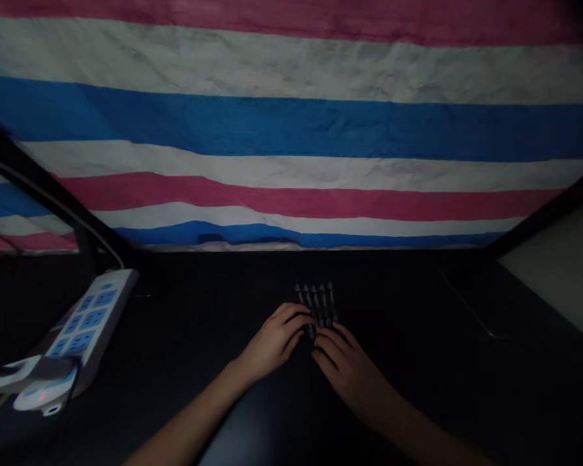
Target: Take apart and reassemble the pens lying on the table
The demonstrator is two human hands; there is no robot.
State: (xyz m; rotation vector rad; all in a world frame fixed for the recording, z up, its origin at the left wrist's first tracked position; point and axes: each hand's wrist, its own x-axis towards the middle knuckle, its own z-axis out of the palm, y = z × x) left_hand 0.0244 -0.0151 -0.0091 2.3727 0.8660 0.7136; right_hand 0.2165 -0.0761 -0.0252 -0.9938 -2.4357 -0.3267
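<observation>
Several slim, pen-like sticks [322,303] with pointed, pale tips lie side by side in a row on the black table, tips facing away from me. Dim light hides their exact kind. My left hand [278,338] rests at the row's left side, fingers reaching over the near part of the leftmost sticks, thumb apart below. At the near ends, my right hand [342,362] lies with its fingers slightly bent and spread, fingertips touching or just beside the sticks. Both sets of fingers cover the sticks' near ends. Neither hand lifts anything.
On the left lies a white power strip [107,304] with blue sockets, a plug and cable at its near end. Behind the black table [214,285] hangs a striped sheet [291,126]. Dark frame bars slope at both sides. A dark flat panel [490,304] is at the right.
</observation>
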